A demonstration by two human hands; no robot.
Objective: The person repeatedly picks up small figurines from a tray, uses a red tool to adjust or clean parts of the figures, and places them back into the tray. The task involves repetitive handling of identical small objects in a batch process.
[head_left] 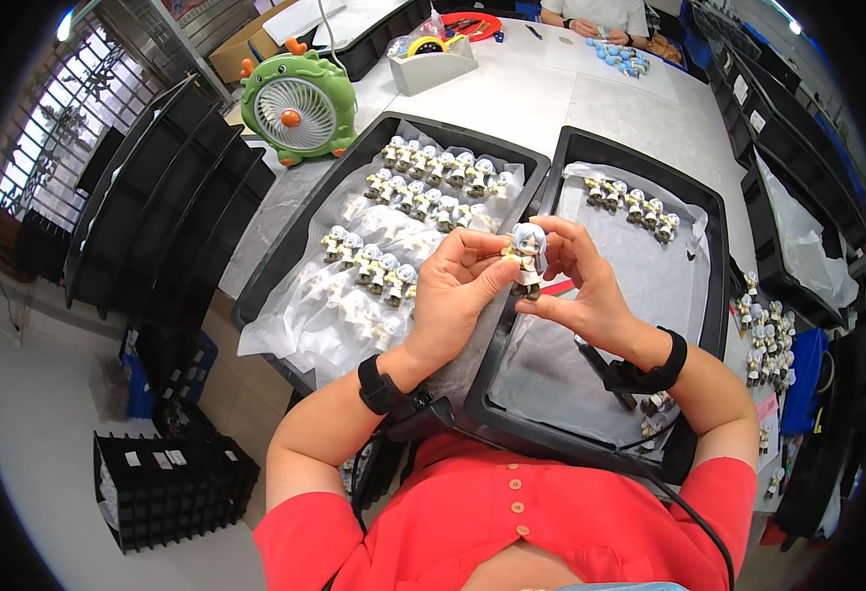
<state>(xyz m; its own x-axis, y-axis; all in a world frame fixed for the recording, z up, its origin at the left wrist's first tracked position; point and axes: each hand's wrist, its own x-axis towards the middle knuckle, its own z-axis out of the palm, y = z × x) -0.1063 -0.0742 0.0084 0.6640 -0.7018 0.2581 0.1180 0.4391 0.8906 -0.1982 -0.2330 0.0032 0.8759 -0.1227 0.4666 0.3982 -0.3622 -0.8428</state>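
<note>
Above the gap between two black trays, I hold a small figurine [528, 258] upright, with pale hair, a white outfit and dark boots. My left hand [460, 293] pinches its side between thumb and fingers. My right hand [590, 295] closes round the other side, thumb near its feet. The left tray [307, 175] carries rows of similar figurines [423, 200] on and under translucent white sheeting. In the right tray [715, 236], a short row of figurines [633, 208] lies at the far end on the lining. Part of a red item [557, 288] shows behind my right hand.
A green fan [298, 106] stands beyond the left tray, near a grey holder with tape [435, 69]. More figurines [769, 340] cluster at the right. Stacked black trays [162, 187] rise at the left. Across the table, a person [605, 22] handles blue pieces [622, 59].
</note>
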